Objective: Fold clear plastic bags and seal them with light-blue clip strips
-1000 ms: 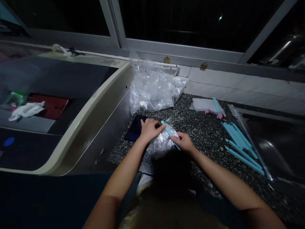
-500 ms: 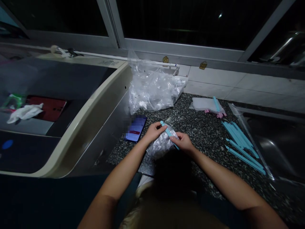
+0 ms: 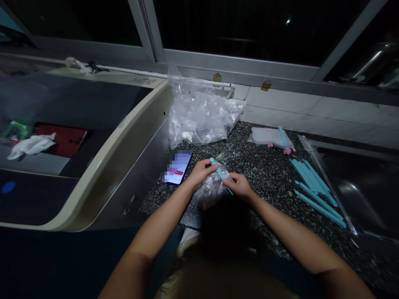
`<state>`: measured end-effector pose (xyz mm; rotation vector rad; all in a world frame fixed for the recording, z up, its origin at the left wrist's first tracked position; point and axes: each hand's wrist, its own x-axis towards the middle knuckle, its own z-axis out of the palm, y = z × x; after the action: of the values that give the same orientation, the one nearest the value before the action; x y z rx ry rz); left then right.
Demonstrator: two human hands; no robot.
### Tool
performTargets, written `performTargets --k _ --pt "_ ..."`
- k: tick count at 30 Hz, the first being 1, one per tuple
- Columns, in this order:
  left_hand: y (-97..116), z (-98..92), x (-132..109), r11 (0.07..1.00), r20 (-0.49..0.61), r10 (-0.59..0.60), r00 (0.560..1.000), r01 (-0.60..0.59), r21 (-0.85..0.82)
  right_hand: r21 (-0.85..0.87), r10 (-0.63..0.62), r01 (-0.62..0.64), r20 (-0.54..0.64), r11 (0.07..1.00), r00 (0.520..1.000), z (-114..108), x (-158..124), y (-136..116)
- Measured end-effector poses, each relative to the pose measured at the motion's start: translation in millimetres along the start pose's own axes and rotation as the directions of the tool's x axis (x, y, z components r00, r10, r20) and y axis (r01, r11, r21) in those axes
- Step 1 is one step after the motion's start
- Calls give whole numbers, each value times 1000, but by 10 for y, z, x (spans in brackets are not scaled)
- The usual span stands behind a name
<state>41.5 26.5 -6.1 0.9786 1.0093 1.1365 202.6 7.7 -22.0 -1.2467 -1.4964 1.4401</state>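
Note:
My left hand [image 3: 202, 171] pinches the far end of a light blue sealing strip [image 3: 220, 173]. My right hand [image 3: 240, 185] is closed on the near end of the same strip. The strip lies across the mouth of a small clear plastic bag [image 3: 209, 190] that rests on the dark speckled countertop [image 3: 258, 174]. A phone [image 3: 177, 167] with a lit screen lies flat just left of my left hand.
A large crumpled clear bag [image 3: 199, 112] stands at the back by the window sill. Several loose blue strips [image 3: 314, 185] lie at the right, beside a metal sink [image 3: 364, 187]. A flat packet with pink pieces [image 3: 272, 138] sits farther back. A cream-edged machine [image 3: 102, 149] fills the left.
My left hand left the phone and came back to the strip's far end; the phone screen lit up. The bag bunched slightly under the strip.

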Motion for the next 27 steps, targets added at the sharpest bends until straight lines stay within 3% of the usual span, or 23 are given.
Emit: performTargets --k 20,24,27 --pt "-47 -14 25 1000 -31 26 999 -26 -4 -97 -47 43 -34 994 998 -44 23 -27" --pt "-30 -4 11 1000 50 3 999 -2 -20 -167 -89 82 -35 982 995 -139 33 -82" --pt "-33 -3 -2 997 155 -29 988 18 73 -214 -139 124 -59 969 988 -247 41 -130"
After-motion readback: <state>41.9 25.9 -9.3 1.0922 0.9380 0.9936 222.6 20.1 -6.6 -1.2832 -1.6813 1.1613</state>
